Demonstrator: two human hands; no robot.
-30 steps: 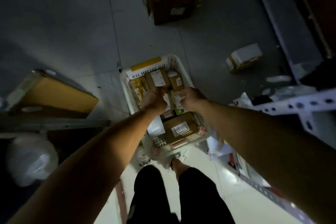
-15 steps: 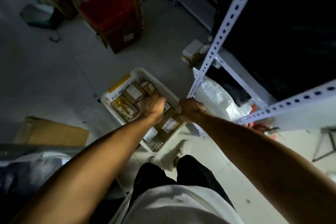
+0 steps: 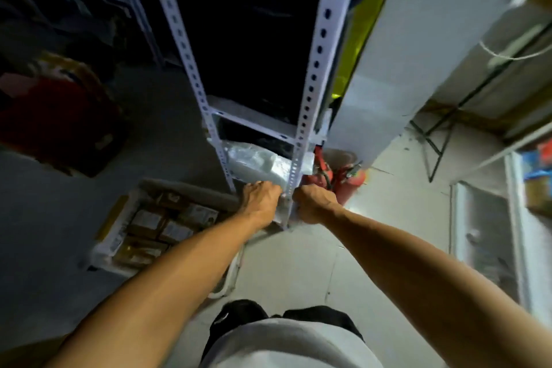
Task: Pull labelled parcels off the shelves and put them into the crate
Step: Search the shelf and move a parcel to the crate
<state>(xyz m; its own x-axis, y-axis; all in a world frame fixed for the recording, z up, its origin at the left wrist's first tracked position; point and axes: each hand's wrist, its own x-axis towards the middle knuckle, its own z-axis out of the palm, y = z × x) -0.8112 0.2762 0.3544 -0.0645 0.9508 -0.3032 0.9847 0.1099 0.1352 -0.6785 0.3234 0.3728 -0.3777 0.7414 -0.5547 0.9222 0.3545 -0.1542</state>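
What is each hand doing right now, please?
Left hand: at the white plastic parcel; grip cannot be told.
Right hand: fingers curled; holding anything cannot be told.

I can't see either hand's fingers; they curl away beside the shelf post [image 3: 294,170]. Crate [image 3: 119,218] labels left of it are perhaps just motion-blurred.

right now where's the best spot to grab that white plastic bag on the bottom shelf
Grip the bag by its loose front edge, coming from the open aisle side between the two shelf posts. It looks soft and crumpled, so a pinch there should hold. The left hand is already close.
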